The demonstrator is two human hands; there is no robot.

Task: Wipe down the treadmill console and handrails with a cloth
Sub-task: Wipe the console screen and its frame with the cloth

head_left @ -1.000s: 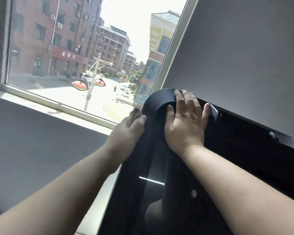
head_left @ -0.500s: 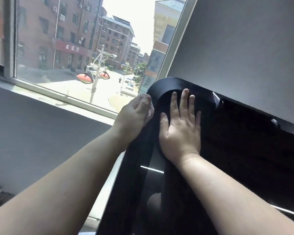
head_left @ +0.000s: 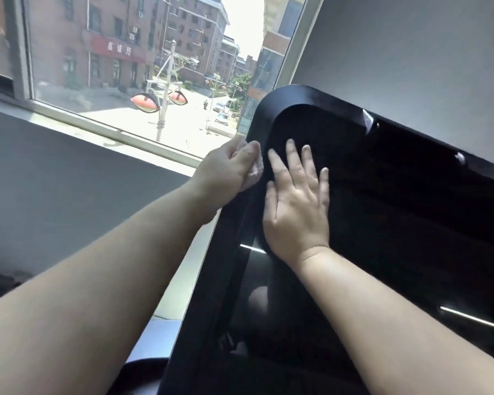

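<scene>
Braces the console (head_left: 397,212) with the right hand (head_left: 297,203): palm flat on the dark panel, fingers straight and slightly spread, holding nothing. Probably steadies the tilted housing against wiping pressure.

Grips the cloth (head_left: 254,173) in the left hand (head_left: 226,169), fingers curled round a small white wad, just beside the right hand at the console's left edge. Sets the wad against the raised rim, probably to work along that border.

Shows little of the cloth: pale, soft, crumpled, mostly hidden by the fingers.

Presents glossy black plastic on the console: rounded corner, recessed centre, mirror-like reflections, hence prone to smears.

Beyond: matte grey wall (head_left: 411,52); window (head_left: 126,67) in a pale frame.
</scene>
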